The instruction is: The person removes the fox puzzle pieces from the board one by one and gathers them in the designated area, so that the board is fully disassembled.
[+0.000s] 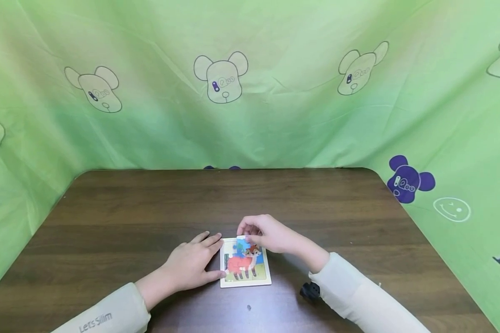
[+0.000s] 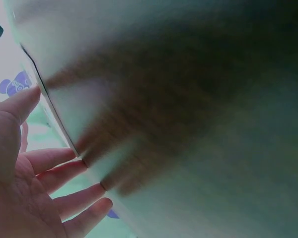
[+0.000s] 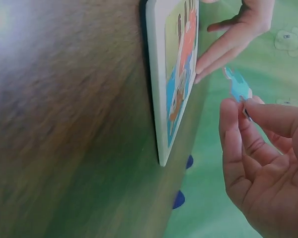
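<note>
A framed puzzle (image 1: pixel 243 273) with a red fox picture lies on the wooden table. My left hand (image 1: pixel 190 264), fingers spread and fairly straight, touches the frame's left edge with its thumb and a fingertip; the left wrist view shows the same hand (image 2: pixel 44 168) with its fingertips down on the surface. Above the puzzle's upper part, my right hand (image 1: pixel 271 233) pinches a blue puzzle piece (image 3: pixel 239 85) between thumb and fingers. From the right wrist view, the piece is held clear of the frame (image 3: pixel 159 89) by the right hand (image 3: pixel 268 153).
A small black object (image 1: pixel 310 291) lies on the table beside the right sleeve. The brown table (image 1: pixel 150 199) ends at a green printed curtain (image 1: pixel 283 125), which hangs behind it and at both sides.
</note>
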The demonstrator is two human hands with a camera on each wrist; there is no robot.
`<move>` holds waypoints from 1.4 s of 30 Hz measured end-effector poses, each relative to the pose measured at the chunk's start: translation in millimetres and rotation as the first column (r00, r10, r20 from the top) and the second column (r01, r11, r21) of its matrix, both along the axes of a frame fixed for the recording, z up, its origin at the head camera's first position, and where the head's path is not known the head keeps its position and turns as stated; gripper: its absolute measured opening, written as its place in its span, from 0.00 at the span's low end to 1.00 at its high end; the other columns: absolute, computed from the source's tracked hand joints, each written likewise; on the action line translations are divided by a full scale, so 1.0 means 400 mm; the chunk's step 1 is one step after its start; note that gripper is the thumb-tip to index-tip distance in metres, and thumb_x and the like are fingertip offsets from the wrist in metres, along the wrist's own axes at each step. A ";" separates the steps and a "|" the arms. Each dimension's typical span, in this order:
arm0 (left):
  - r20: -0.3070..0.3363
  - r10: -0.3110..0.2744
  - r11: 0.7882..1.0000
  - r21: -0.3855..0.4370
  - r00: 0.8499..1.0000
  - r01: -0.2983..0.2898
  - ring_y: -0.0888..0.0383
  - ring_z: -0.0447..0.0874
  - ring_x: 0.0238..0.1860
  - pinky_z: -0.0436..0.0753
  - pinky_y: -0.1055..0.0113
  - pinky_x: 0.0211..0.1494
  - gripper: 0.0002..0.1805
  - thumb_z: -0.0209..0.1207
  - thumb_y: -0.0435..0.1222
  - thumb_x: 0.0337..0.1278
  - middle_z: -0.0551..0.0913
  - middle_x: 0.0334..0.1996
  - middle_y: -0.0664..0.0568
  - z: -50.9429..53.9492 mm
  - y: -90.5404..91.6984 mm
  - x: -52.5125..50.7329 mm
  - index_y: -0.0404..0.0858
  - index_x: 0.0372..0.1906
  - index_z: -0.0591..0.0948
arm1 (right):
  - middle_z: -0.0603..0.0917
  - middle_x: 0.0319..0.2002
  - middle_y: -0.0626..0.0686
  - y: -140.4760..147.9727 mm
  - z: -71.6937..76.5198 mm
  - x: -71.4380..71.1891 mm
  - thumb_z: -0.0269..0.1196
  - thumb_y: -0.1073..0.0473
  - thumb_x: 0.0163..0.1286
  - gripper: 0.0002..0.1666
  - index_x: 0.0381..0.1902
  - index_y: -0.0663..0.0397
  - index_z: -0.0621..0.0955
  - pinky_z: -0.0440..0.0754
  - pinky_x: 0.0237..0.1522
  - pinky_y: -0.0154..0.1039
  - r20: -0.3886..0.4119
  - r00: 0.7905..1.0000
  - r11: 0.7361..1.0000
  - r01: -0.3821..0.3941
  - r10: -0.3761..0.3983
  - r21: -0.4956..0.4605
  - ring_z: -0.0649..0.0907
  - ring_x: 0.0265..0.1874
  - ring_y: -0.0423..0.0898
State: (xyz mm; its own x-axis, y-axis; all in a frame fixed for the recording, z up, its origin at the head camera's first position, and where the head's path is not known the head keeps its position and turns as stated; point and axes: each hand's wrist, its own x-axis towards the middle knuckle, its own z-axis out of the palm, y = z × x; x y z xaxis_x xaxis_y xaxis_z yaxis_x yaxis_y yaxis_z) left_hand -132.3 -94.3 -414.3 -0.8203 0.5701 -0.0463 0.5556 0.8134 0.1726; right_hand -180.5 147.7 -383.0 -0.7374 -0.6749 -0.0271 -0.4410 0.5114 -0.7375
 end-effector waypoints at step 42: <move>0.008 0.018 1.000 0.004 1.000 -0.018 0.45 0.70 0.71 0.82 0.43 0.52 0.42 0.62 0.63 0.54 0.74 0.70 0.50 -0.004 0.001 0.003 0.40 0.67 0.75 | 0.83 0.28 0.51 0.183 -0.033 -0.040 0.60 0.72 0.68 0.07 0.38 0.61 0.83 0.78 0.31 0.31 0.008 0.990 0.988 0.140 -0.141 0.066 0.79 0.26 0.37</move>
State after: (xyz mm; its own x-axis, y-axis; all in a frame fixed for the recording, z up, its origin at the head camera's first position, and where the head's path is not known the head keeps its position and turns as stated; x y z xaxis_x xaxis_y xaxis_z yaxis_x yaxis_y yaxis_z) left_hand -131.2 -94.1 -415.9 -0.8298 0.5557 -0.0505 0.5397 0.8223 0.1804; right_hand -196.3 221.0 -396.0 -0.8239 -0.5613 -0.0781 -0.3520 0.6149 -0.7057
